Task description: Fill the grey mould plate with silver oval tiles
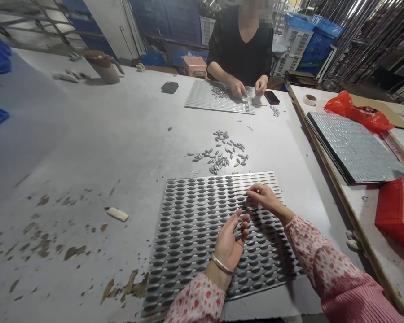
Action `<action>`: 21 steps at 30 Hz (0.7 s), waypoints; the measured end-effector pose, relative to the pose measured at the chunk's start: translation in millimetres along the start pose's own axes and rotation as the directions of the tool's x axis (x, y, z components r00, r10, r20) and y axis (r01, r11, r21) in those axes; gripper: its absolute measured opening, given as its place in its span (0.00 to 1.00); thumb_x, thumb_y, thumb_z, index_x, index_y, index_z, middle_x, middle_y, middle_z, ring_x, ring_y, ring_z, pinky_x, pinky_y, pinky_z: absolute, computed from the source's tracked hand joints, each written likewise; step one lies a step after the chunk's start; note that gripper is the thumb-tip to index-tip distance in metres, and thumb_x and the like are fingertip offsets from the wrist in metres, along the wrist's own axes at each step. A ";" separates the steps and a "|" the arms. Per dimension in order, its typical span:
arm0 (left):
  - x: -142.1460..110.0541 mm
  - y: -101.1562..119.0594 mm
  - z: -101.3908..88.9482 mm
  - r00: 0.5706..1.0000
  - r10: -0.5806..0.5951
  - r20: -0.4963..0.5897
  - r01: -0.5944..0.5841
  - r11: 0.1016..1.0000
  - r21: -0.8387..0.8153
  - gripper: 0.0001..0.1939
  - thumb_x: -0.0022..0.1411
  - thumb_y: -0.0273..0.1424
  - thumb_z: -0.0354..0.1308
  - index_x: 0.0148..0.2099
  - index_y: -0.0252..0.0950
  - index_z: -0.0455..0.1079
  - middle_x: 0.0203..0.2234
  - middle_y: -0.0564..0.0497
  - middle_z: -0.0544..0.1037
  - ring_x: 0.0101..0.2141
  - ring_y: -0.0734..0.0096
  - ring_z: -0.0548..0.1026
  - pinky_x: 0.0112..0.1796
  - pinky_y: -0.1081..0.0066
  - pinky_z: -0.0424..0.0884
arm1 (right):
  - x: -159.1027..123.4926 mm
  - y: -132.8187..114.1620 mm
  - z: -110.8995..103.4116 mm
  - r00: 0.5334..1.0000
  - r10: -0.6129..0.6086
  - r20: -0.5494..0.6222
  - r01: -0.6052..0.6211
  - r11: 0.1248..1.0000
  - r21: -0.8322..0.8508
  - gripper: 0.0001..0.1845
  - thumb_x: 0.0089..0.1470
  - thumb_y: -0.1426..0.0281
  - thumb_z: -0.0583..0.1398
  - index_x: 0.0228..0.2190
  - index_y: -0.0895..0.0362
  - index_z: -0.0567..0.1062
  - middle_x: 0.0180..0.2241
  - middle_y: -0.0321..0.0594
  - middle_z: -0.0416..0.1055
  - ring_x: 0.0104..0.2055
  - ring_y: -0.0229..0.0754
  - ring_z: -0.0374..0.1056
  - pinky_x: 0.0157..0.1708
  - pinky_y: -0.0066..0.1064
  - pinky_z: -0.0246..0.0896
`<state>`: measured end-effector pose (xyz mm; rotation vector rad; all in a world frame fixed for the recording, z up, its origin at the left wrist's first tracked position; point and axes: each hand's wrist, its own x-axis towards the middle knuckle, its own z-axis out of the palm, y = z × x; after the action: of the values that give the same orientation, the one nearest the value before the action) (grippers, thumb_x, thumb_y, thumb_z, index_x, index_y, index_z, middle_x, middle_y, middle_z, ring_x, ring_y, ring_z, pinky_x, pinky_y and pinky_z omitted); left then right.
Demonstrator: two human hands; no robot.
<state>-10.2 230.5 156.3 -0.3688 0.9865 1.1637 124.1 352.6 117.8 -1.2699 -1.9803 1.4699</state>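
Below me lies a metal tray [188,233] with rows of grey, leaf-shaped oval pieces set in its slots. Toward its far right part, several rows of slots show no grey pieces. There my right hand [264,198] is closed in a pinch, with a small dark oval piece [245,194] at its fingertips, just over the tray. My left hand [230,242] hovers palm up above the tray's middle, fingers apart and loosely bent; I see nothing in it. Loose oval pieces [218,162] are scattered on the table beyond the tray's far edge.
Across the white table [87,148], a person [240,54] works at another slotted tray [205,102]. A pale-handled tool [117,214] lies to the left, a jug [103,66] farther back. On the right bench are stacked trays [357,143], a red bag [358,110] and a red bin [395,215].
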 end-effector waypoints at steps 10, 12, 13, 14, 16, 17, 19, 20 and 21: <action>1.5 0.0 -5.8 0.996 -0.043 0.083 0.050 0.995 -0.084 0.11 0.60 0.23 0.49 0.45 0.30 0.67 0.27 0.48 0.71 0.20 0.83 0.64 0.18 0.82 0.59 | 18.1 9.8 27.7 0.976 -0.088 -0.201 -0.046 0.812 -0.581 0.12 0.52 0.62 0.60 0.23 0.56 0.72 0.28 0.39 0.70 0.37 0.44 0.60 0.38 0.34 0.51; 1.3 -1.1 -6.6 0.996 -0.001 0.093 0.007 0.998 -0.066 0.10 0.59 0.22 0.50 0.44 0.31 0.67 0.28 0.48 0.72 0.20 0.83 0.64 0.18 0.82 0.59 | 15.8 6.8 28.9 0.967 -0.094 -0.235 -0.072 0.786 -0.614 0.13 0.51 0.61 0.61 0.23 0.56 0.69 0.28 0.40 0.69 0.38 0.45 0.59 0.38 0.34 0.51; 1.4 -1.6 -6.5 0.995 0.025 0.095 -0.020 0.998 -0.051 0.09 0.58 0.22 0.52 0.42 0.31 0.67 0.29 0.47 0.73 0.20 0.83 0.64 0.18 0.82 0.59 | 14.8 5.4 28.4 0.965 -0.097 -0.245 -0.074 0.792 -0.606 0.13 0.51 0.62 0.61 0.23 0.56 0.69 0.28 0.40 0.68 0.38 0.45 0.59 0.38 0.34 0.52; 1.6 -1.9 -6.1 0.994 0.047 0.097 -0.043 0.998 -0.039 0.08 0.58 0.22 0.53 0.41 0.32 0.67 0.31 0.46 0.74 0.21 0.83 0.65 0.18 0.82 0.59 | 13.6 3.8 27.1 0.963 -0.098 -0.250 -0.066 0.815 -0.576 0.13 0.51 0.62 0.61 0.23 0.56 0.68 0.28 0.40 0.67 0.37 0.44 0.59 0.38 0.34 0.52; 2.8 -1.7 -4.5 0.993 0.073 0.097 -0.070 0.997 -0.025 0.06 0.56 0.23 0.56 0.38 0.32 0.68 0.36 0.44 0.75 0.22 0.83 0.66 0.19 0.82 0.61 | 10.2 -1.5 22.9 0.974 -0.079 -0.213 -0.024 0.896 -0.444 0.14 0.52 0.60 0.59 0.23 0.57 0.68 0.26 0.39 0.66 0.34 0.42 0.60 0.36 0.33 0.54; 3.7 -1.2 -3.3 0.992 0.080 0.094 -0.078 0.997 -0.019 0.06 0.56 0.23 0.57 0.38 0.32 0.68 0.36 0.44 0.75 0.22 0.83 0.67 0.19 0.82 0.61 | 7.8 -5.3 20.1 0.986 -0.055 -0.159 -0.002 0.940 -0.342 0.15 0.53 0.59 0.58 0.23 0.57 0.68 0.25 0.38 0.66 0.32 0.40 0.60 0.33 0.31 0.55; 6.0 0.1 -0.6 0.992 0.104 0.067 -0.104 0.995 -0.013 0.07 0.54 0.22 0.59 0.37 0.33 0.70 0.34 0.46 0.75 0.23 0.83 0.67 0.20 0.82 0.62 | 1.2 -14.7 14.4 1.000 -0.011 0.013 0.013 0.993 -0.114 0.18 0.54 0.56 0.56 0.25 0.58 0.70 0.23 0.37 0.66 0.28 0.38 0.59 0.28 0.29 0.55; 7.3 0.8 0.9 0.991 0.123 0.049 -0.122 0.992 -0.013 0.08 0.52 0.22 0.60 0.37 0.32 0.71 0.32 0.48 0.75 0.23 0.84 0.67 0.21 0.83 0.63 | -2.4 -19.6 11.9 0.995 -0.004 0.101 0.006 1.000 -0.019 0.19 0.53 0.54 0.57 0.26 0.58 0.71 0.24 0.37 0.66 0.27 0.37 0.59 0.27 0.28 0.55; 8.8 1.4 2.2 0.989 0.143 0.031 -0.143 0.990 -0.014 0.08 0.51 0.22 0.61 0.37 0.32 0.71 0.29 0.50 0.74 0.23 0.84 0.67 0.21 0.83 0.63 | -6.0 -24.0 10.0 0.986 -0.009 0.168 0.000 0.999 0.050 0.19 0.52 0.54 0.58 0.28 0.59 0.72 0.25 0.37 0.67 0.27 0.36 0.59 0.26 0.27 0.55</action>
<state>-9.9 237.9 150.8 -0.2913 0.9907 1.3015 109.4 340.7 136.7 -1.1535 -2.0356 1.6631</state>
